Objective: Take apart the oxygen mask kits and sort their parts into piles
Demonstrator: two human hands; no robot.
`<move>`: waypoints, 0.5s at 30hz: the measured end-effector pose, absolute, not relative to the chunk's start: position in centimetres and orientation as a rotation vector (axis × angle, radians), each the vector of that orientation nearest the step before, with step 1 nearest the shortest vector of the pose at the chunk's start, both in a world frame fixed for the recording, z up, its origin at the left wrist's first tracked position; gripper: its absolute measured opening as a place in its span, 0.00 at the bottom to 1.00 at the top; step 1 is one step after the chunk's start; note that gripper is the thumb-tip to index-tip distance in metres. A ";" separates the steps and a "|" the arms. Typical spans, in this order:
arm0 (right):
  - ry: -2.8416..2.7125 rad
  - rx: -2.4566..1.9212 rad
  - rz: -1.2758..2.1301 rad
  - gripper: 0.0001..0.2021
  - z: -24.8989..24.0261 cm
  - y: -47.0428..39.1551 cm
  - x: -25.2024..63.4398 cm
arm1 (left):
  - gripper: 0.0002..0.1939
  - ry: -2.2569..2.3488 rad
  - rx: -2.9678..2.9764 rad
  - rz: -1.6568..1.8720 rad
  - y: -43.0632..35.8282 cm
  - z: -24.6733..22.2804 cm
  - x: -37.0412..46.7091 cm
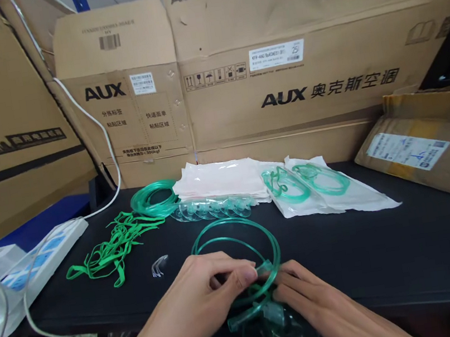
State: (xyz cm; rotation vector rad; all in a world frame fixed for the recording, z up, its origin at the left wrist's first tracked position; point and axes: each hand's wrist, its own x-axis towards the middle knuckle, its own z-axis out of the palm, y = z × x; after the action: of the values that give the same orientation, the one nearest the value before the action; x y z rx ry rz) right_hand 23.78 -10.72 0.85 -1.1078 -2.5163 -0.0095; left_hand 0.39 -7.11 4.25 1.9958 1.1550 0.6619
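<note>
My left hand (221,284) pinches a clear green connector (264,268) at one end of a coiled green tube (275,234). The coil's upper loops lie on the black table, and its lower part passes between my hands. Another flared tube end (240,322) hangs below, near my left wrist. My right hand (307,297) is wrapped round a clear green oxygen mask (291,327) at the table's front edge. Part of the mask is hidden by my fingers.
Green elastic straps (114,250) and small metal strips (159,265) lie left. Behind are coiled tubing (155,198), a row of clear masks (214,208), white pouches (222,177) and two packed sets (324,184). A power strip (47,257) stands left; cardboard boxes (279,81) wall the back.
</note>
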 end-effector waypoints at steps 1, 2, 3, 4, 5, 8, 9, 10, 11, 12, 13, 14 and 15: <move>-2.519 -1.113 -0.046 0.26 0.3 -10.8 24.2 | 0.16 1.142 2.025 0.613 -7.2 4.3 0.2; -2.524 -1.124 -0.049 0.28 -0.3 -10.8 24.5 | 0.15 1.136 2.058 0.569 -7.4 4.3 -0.1; -2.522 -1.145 -0.021 0.28 -0.8 -10.9 24.9 | 0.16 1.138 2.088 0.526 -7.5 4.3 -0.3; -2.518 -1.175 0.035 0.29 -1.2 -10.9 25.1 | 0.19 1.153 2.110 0.487 -7.5 4.3 -0.4; -2.508 -1.211 0.105 0.30 -1.4 -11.0 25.3 | 0.22 1.170 2.124 0.448 -7.5 4.3 -0.6; -2.429 -1.308 0.253 0.34 -1.3 -11.0 25.7 | 0.20 1.199 2.152 0.386 -7.0 4.1 -0.9; -2.414 -1.333 0.300 0.34 -1.1 -11.0 25.9 | 0.18 1.198 2.167 0.404 -6.8 4.0 -0.9; -2.409 -1.349 0.349 0.33 -0.9 -11.1 26.2 | 0.16 1.190 2.184 0.439 -6.6 3.9 -0.9; -2.409 -1.362 0.399 0.31 -0.8 -11.2 26.6 | 0.14 1.180 2.204 0.479 -6.4 3.7 -0.9; -2.408 -1.366 0.441 0.30 -0.7 -11.4 27.3 | 0.13 1.177 2.224 0.522 -6.2 3.5 -0.9; -2.400 -1.365 0.472 0.29 -0.7 -11.6 28.0 | 0.14 1.181 2.241 0.558 -6.0 3.2 -0.9; -2.379 -1.357 0.481 0.28 -0.8 -11.9 29.0 | 0.15 1.187 2.258 0.581 -5.9 2.8 -0.9; -2.341 -1.352 0.478 0.29 -0.9 -12.2 30.0 | 0.16 1.195 2.272 0.592 -5.8 2.5 -0.9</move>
State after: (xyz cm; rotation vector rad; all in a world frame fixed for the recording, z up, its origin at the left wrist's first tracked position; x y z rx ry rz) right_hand 30.00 -12.17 -0.90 -1.3518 -2.3408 0.4776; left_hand -0.95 -5.85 2.47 2.2717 1.1948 0.5915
